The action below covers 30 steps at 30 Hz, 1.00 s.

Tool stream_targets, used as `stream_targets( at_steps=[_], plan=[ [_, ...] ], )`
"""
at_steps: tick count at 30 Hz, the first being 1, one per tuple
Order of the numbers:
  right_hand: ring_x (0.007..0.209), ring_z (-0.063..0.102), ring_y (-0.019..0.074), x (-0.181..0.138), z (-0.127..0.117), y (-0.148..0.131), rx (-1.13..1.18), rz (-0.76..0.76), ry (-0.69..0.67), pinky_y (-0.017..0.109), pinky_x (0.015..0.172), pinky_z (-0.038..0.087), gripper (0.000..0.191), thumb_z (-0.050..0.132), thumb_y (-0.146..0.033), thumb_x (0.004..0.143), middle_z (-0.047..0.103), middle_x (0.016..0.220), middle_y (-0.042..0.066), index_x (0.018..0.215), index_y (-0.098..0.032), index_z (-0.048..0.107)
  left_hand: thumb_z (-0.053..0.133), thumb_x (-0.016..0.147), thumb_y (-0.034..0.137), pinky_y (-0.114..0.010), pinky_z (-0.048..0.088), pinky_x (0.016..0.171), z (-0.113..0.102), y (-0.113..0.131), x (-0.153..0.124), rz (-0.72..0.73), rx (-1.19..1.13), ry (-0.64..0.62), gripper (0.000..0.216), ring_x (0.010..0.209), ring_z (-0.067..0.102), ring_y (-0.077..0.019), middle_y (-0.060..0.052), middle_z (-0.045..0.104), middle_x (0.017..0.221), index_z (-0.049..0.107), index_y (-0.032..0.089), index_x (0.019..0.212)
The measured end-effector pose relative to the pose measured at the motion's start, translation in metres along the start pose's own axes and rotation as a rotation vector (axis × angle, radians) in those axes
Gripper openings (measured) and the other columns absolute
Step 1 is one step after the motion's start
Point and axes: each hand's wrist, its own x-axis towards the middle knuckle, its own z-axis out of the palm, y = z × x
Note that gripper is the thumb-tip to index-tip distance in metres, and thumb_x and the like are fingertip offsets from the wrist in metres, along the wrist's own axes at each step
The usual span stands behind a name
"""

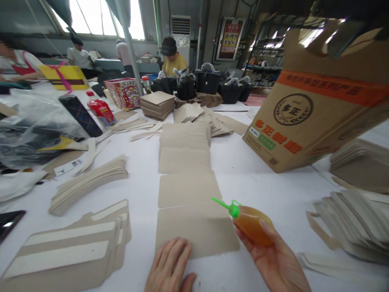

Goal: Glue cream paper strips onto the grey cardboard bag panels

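My right hand (pixel 275 259) grips a small bottle of amber glue (pixel 253 224) with a green cap and a thin green nozzle pointing left over a row of overlapping grey-brown card sheets (pixel 188 188). My left hand (pixel 170 265) lies flat, fingers stretched out, on the near edge of the closest sheet (pixel 194 229). The row of sheets runs away from me down the middle of the white table (pixel 261 186).
A printed cardboard box (pixel 306 117) stands to the right. Fanned card stacks (pixel 88 184) and folded card pieces (pixel 69 247) lie left, more stacks (pixel 355 223) right. Plastic bags (pixel 33 129), a red bottle (pixel 101 110), black handbags (pixel 208 81) and seated people sit farther back.
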Motion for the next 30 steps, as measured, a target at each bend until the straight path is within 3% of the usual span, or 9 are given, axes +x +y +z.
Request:
stream_targets(
  at_steps=[6, 10, 15, 23, 30],
  plan=[
    [0.091, 0.066, 0.0235, -0.011, 0.016, 0.029, -0.454, -0.121, -0.135, 0.029, 0.077, 0.055, 0.055, 0.076, -0.034, 0.067, 0.069, 0.104, 0.007, 0.116, -0.025, 0.053, 0.044, 0.088, 0.034, -0.027, 0.052, 0.077, -0.014, -0.006, -0.018, -0.062, 0.018, -0.017, 0.03, 0.092, 0.064, -0.0157, -0.004, 0.069, 0.099, 0.063, 0.018, 0.103],
    [0.091, 0.065, 0.023, -0.023, 0.041, 0.046, -0.613, -0.173, -0.194, 0.026, 0.078, 0.054, 0.058, 0.076, -0.035, 0.065, 0.068, 0.103, 0.006, 0.116, -0.025, 0.051, 0.036, 0.092, 0.031, -0.025, 0.053, 0.076, -0.013, -0.003, -0.026, -0.105, 0.001, -0.01, 0.033, 0.092, 0.064, -0.0153, -0.004, 0.07, 0.098, 0.063, 0.017, 0.103],
    [0.092, 0.064, 0.0222, -0.026, 0.06, 0.059, -0.716, -0.253, -0.174, 0.027, 0.081, 0.052, 0.058, 0.074, -0.038, 0.065, 0.066, 0.105, 0.005, 0.116, -0.025, 0.051, 0.037, 0.092, 0.034, -0.025, 0.053, 0.077, -0.012, -0.001, -0.028, -0.174, -0.085, 0.013, 0.033, 0.092, 0.065, -0.0155, -0.002, 0.07, 0.098, 0.064, 0.019, 0.104],
    [0.097, 0.063, 0.026, -0.013, 0.051, 0.063, -0.871, -0.266, -0.231, 0.032, 0.083, 0.053, 0.064, 0.077, -0.035, 0.062, 0.065, 0.109, 0.006, 0.12, -0.025, 0.053, 0.041, 0.09, 0.033, -0.024, 0.054, 0.076, -0.011, -0.003, -0.029, -0.201, -0.136, 0.054, 0.031, 0.09, 0.065, -0.0156, -0.001, 0.07, 0.097, 0.065, 0.02, 0.104],
    [0.097, 0.064, 0.0259, -0.015, 0.04, 0.053, -0.847, -0.285, -0.174, 0.028, 0.082, 0.054, 0.064, 0.079, -0.031, 0.058, 0.066, 0.111, 0.006, 0.117, -0.024, 0.058, 0.042, 0.089, 0.032, -0.024, 0.053, 0.077, -0.012, -0.004, -0.028, -0.217, -0.145, 0.074, 0.03, 0.09, 0.065, -0.0157, -0.001, 0.07, 0.097, 0.065, 0.019, 0.103]
  ],
)
